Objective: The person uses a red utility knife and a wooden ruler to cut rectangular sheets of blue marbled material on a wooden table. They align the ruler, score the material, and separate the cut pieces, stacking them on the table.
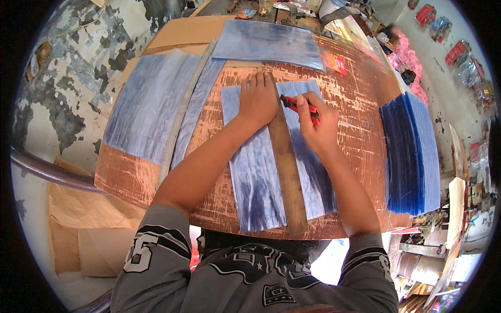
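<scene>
My left hand (259, 101) lies flat with its fingers stretched out, pressing on the upper part of a long, worn brown straightedge (289, 182) and the sheet beside it. Under the straightedge is a translucent bluish plastic sheet (255, 182), which shows on both sides of it. In my right hand (319, 125) is a red and black utility knife (290, 102), gripped with its black tip pointing up and left, close to the straightedge's right edge near its far end. Whether the blade touches the sheet I cannot tell.
The scratched brown table (360, 125) also bears a thick stack of blue sheets (428, 156) at right. Another sheet (148, 104) and a greyish strip (180, 112) lie left; a further sheet (269, 44) lies behind. A red packet (338, 64) rests nearby. Someone in pink (409, 57) is beyond.
</scene>
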Action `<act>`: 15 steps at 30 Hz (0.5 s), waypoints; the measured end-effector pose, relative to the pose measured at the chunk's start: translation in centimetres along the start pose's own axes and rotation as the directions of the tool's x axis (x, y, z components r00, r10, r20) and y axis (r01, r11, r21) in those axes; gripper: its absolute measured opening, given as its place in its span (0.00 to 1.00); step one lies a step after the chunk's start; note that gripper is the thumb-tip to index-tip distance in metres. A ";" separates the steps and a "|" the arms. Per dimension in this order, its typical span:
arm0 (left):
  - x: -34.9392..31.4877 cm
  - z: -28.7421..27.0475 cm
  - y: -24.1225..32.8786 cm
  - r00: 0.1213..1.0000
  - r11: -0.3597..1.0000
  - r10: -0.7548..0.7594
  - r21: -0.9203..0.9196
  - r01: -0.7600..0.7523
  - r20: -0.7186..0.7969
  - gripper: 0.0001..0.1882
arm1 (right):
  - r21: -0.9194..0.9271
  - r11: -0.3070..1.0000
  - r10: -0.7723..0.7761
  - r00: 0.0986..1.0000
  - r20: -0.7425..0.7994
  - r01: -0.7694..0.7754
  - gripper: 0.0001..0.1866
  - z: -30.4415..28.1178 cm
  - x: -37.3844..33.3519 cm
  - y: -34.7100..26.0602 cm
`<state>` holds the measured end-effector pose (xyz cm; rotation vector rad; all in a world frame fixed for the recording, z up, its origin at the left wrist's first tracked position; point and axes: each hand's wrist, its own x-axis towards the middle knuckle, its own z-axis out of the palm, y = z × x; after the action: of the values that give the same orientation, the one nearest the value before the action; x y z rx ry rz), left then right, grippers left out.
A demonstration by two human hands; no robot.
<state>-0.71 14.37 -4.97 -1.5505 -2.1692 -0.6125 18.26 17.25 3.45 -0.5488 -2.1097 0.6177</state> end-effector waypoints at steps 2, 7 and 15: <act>0.0 0.0 0.0 1.000 1.000 0.003 0.004 -0.003 -0.003 0.31 | 0.011 1.000 0.007 1.000 0.006 -0.007 0.15 -0.3 -0.1 -0.2; 0.1 -0.3 0.1 1.000 1.000 -0.016 -0.001 0.016 0.002 0.31 | 0.053 0.995 0.086 0.996 -0.027 -0.085 0.16 -0.3 -0.4 0.5; 0.2 -0.5 0.3 0.999 0.999 -0.032 -0.041 0.034 0.042 0.31 | 0.214 0.959 0.194 0.981 -0.014 -0.186 0.17 0.9 0.9 2.6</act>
<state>-0.47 14.28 -4.40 -1.5649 -2.2302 -0.6453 17.42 19.58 1.92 -0.6403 -1.9415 0.9238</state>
